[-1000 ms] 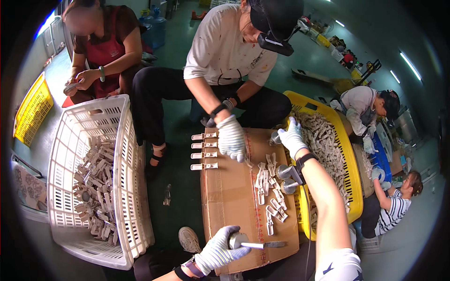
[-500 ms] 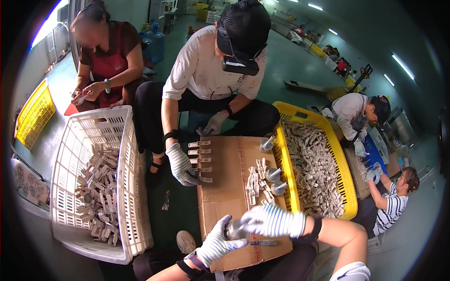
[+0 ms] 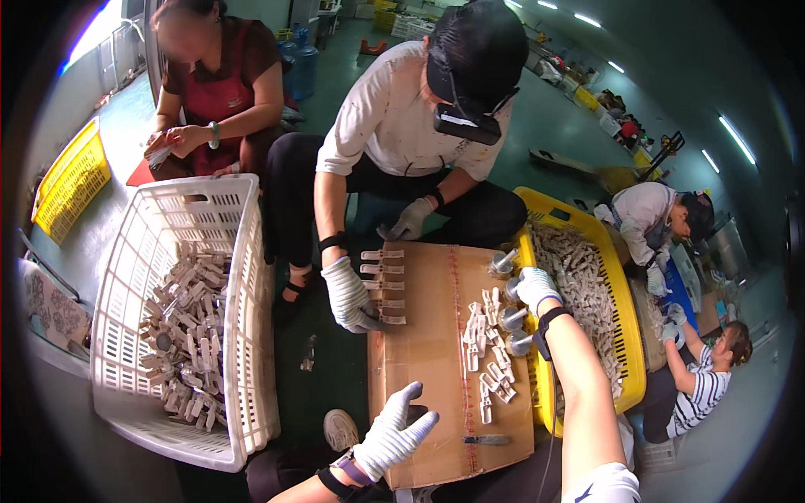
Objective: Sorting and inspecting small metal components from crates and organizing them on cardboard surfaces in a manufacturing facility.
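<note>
My left hand (image 3: 394, 434), in a striped white glove, is over the near left part of the cardboard sheet (image 3: 419, 360), its fingers spread and nothing in them. At the sheet's right edge my right hand (image 3: 537, 287), gloved too, has its fingers closed on a grey metal cup-shaped piece (image 3: 511, 288), mostly hidden by the glove. Similar metal pieces (image 3: 512, 318) with short stems stand beside it. Left of these lies a loose pile of off-white clips (image 3: 476, 329). A dark flat strip (image 3: 486, 439) rests near the sheet's front edge.
A white crate (image 3: 247, 335) of clips stands left, a yellow crate (image 3: 625, 335) of clips right. Opposite me, a person's gloved hand (image 3: 345, 293) is beside a column of clips (image 3: 386, 287) on the sheet. Other people sit at left and right.
My right hand has moved away from my left, forward and right, taking the grey metal cup-shaped piece to the others. My left hand has let go and spread its fingers. The view has shifted slightly.
</note>
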{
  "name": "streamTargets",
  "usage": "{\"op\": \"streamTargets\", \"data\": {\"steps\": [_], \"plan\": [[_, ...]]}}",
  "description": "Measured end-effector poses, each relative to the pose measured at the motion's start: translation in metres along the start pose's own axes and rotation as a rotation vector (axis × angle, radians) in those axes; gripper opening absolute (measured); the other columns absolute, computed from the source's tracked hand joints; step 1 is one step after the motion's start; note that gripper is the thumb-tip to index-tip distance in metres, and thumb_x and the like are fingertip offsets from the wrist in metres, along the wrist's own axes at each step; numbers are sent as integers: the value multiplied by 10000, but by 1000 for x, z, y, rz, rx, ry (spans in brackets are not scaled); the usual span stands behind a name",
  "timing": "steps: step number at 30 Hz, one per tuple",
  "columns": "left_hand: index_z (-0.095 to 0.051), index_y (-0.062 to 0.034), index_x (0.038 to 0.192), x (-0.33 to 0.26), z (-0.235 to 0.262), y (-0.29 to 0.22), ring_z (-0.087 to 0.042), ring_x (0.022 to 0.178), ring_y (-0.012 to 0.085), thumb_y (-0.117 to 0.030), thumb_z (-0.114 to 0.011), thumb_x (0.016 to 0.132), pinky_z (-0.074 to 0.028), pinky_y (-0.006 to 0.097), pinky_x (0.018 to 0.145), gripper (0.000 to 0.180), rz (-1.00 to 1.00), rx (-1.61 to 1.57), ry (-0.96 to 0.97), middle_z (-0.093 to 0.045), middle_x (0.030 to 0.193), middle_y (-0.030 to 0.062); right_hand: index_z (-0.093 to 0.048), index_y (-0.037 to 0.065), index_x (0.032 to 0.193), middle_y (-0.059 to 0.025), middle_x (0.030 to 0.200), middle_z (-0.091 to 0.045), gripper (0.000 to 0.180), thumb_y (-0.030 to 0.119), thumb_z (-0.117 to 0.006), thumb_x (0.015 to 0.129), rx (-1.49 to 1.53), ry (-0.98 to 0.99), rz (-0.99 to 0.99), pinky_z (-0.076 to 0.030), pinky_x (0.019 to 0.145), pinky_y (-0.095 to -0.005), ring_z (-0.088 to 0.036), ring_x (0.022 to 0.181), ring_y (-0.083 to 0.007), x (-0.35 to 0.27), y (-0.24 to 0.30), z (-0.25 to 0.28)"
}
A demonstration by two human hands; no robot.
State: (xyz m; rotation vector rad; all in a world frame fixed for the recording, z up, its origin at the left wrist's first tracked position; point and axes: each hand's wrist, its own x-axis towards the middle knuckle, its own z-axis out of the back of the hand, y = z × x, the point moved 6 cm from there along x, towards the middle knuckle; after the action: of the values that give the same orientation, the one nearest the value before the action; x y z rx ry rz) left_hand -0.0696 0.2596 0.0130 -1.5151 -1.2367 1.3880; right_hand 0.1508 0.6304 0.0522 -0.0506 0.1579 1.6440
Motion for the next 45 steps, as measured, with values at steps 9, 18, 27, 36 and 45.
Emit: {"op": "streamTargets", "data": {"steps": [9, 18, 27, 36, 45], "plan": [[-343, 11, 1398, 1, 8, -8, -616, 1079, 263, -239, -678, 875, -481, 359, 945, 669, 12, -2, -41, -570, 1242, 198, -355, 31, 1398, -326, 1410, -343, 713, 241, -650, 784, 188, -68, -5, -394, 1054, -440, -431, 1256, -460, 5, 5, -8], [-342, 0, 1402, -4, 0, 0, -607, 1026, 204, -202, -677, 882, -492, 321, 884, 651, -51, 33, -4, -592, 1178, 156, -290, -2, 1423, -163, 1300, -488, 771, 243, -726, 836, 1046, 271, -93, -389, 1010, -364, -469, 1187, -257, -107, -22, -1], [-379, -5, 1391, -6, 4, -2, -599, 945, 138, -172, -681, 884, -496, 283, 831, 612, -46, -8, -34, -626, 1071, 109, -288, -6, 1410, -123, 966, -620, 735, 231, -675, 831, 573, 4, -104, -479, 815, -366, -588, 871, -232, -79, -110, -107], [-402, 2, 1374, -9, 7, -3, -599, 964, 141, -180, -667, 899, -488, 275, 846, 574, -59, 16, -11, -627, 1080, 106, -432, 19, 1345, -156, 1094, -635, 709, 275, -749, 765, 794, 40, -119, -472, 882, -376, -605, 978, -267, -69, -66, -88], [-421, -28, 1367, -17, 15, -5, -606, 900, 135, -198, -682, 879, -514, 275, 771, 578, -60, -31, -28, -633, 1054, 115, -74, 35, 1505, -327, 1483, -203, 1324, 575, -839, 569, -91, 492, 64, -280, 1124, -476, -264, 1367, -478, -233, -26, -81]]}}
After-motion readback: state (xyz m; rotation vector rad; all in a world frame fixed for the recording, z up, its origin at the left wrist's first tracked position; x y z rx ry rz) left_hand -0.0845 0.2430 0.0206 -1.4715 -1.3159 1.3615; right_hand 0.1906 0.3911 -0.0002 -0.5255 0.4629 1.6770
